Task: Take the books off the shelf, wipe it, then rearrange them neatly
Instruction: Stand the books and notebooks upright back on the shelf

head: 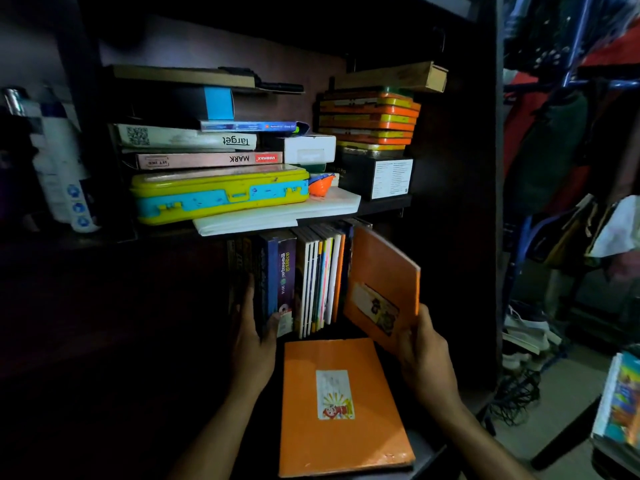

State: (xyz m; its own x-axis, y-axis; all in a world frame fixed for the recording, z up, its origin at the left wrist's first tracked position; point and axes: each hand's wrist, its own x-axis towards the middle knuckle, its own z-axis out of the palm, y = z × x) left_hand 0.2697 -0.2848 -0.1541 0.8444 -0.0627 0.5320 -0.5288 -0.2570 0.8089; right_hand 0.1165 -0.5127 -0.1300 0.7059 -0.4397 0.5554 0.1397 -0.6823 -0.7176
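Left hand (251, 336) grips dark upright books (277, 278); at three o'clock, right hand (424, 351) pinches a tilted orange notebook (381, 289).

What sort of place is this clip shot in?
Probably a room in a home, at a dark wooden bookshelf. Schoolbooks stand on the lower shelf, a yellow pencil box lies above, and clothes hang on a rack to the right, with shoes below.
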